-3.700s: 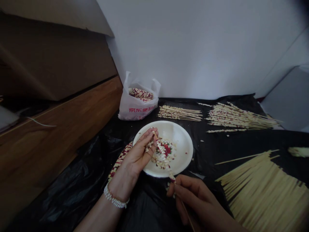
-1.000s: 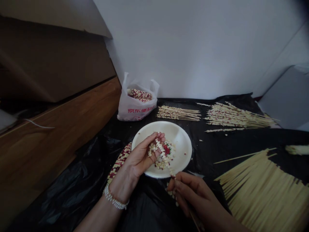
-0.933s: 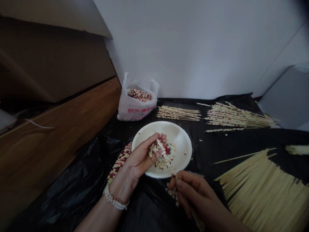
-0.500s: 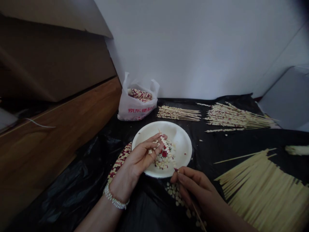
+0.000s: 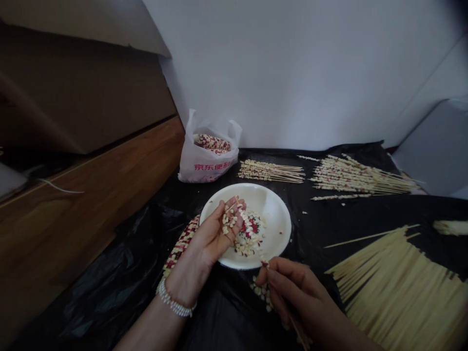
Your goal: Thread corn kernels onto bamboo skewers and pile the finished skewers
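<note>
My left hand (image 5: 215,231) is cupped palm up above the white basin (image 5: 280,214), holding loose corn kernels (image 5: 229,222) on its fingers. A bamboo skewer threaded with pale and dark red corn kernels (image 5: 249,226) slants across, its tip near my left fingertips. My right hand (image 5: 292,282) pinches that skewer below the threaded part, and its lower end passes under the hand. More loose kernels lie in the basin over a flower print. A cob of mottled corn (image 5: 181,246) rests left of the basin, partly hidden by my left arm.
A white plastic bag (image 5: 204,163) holds corn cobs behind the basin. Threaded skewers lie in a small pile (image 5: 270,171) and a larger pile (image 5: 351,175). Bare skewers (image 5: 405,287) fan out at right, near a pale cob (image 5: 449,227). Black plastic sheeting (image 5: 109,273) covers the surface.
My left fingers have curled up and the palm has tilted, showing more of the kernels. The skewer and my right hand have shifted slightly left.
</note>
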Motion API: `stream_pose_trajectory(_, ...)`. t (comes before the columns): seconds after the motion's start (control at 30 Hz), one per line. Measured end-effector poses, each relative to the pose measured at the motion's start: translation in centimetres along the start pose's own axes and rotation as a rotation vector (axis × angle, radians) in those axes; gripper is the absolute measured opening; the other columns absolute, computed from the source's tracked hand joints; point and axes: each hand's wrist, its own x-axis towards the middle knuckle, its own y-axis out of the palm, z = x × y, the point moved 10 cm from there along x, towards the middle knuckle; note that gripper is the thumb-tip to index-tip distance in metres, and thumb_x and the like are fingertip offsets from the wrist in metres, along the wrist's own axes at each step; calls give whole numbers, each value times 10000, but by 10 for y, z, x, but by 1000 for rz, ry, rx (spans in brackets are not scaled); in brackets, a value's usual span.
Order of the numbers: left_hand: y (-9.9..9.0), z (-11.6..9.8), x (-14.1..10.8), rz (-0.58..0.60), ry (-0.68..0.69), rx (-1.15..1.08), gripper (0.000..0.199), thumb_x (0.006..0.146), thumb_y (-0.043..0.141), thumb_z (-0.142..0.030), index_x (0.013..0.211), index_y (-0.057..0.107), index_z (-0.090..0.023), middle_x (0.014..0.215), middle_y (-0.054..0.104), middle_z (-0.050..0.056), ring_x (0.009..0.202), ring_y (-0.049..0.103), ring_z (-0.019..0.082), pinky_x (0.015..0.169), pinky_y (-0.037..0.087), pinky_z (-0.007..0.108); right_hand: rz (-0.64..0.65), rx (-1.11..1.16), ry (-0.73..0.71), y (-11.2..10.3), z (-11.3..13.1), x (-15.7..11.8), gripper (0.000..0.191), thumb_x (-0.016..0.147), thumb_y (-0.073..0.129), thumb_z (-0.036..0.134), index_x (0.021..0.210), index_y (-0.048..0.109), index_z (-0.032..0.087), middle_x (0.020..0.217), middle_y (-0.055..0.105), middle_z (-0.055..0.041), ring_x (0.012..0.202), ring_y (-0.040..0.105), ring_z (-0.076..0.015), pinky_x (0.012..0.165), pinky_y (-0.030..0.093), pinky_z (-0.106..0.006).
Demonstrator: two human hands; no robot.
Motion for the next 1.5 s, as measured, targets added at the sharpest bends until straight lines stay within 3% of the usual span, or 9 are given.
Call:
stream_pose_trajectory(0.2, 2, 1, 1, 49, -44, -4, 366, 952, 345, -181, 1219, 557, -49, 822, 730, 135, 670, 706, 176, 561, 569, 247, -3, -7, 3, 0, -1, 2, 315, 872, 580, 490, 805, 641, 189, 407, 438, 89, 358, 266, -64, 383, 136, -224)
stream_pose_trajectory(0.43, -1, 2, 1, -3, -23, 13, 354, 877, 443, -15, 1202, 569, -75, 839, 730, 97, 691, 707, 145, 563, 556, 183, 14, -26, -8, 2, 1, 2, 324, 855, 581, 507, 797, 640, 193, 396, 431, 90, 347, 269, -68, 384, 140, -227)
stream_pose_trajectory(0.73, -5, -4, 3, -14, 57, 58, 292, 858, 534, -45, 1122, 640, -112, 971, 726, 106, 731, 697, 123, 547, 544, 149, 15, -33, 2, 5, 1, 2, 326, 855, 581, 499, 775, 637, 188, 413, 451, 79, 380, 301, -75, 423, 152, -237)
stream_pose_trajectory(0.93, -1, -8, 0, 6, 97, 16, 279, 869, 553, -92, 1130, 641, -138, 936, 733, 64, 719, 693, 110, 561, 549, 150, 5, -20, -8, 5, 2, 2, 330, 838, 598, 505, 772, 641, 184, 405, 446, 83, 376, 292, -69, 419, 154, -234)
stream_pose_trajectory(1.23, 4, -3, 3, 69, 17, -14, 335, 903, 405, -57, 1180, 594, -61, 1097, 693, 167, 978, 683, 212, 709, 586, 255, -11, -18, 24, 3, 0, 1, 352, 813, 613, 532, 764, 641, 184, 394, 445, 84, 354, 281, -64, 390, 139, -222)
stream_pose_trajectory(1.5, 2, -4, 3, 70, 49, 63, 296, 892, 528, -136, 1177, 603, -101, 1039, 719, 119, 866, 702, 160, 589, 549, 169, -1, -2, 23, 3, -2, 3, 344, 811, 623, 531, 766, 651, 191, 397, 447, 82, 361, 288, -61, 391, 148, -217)
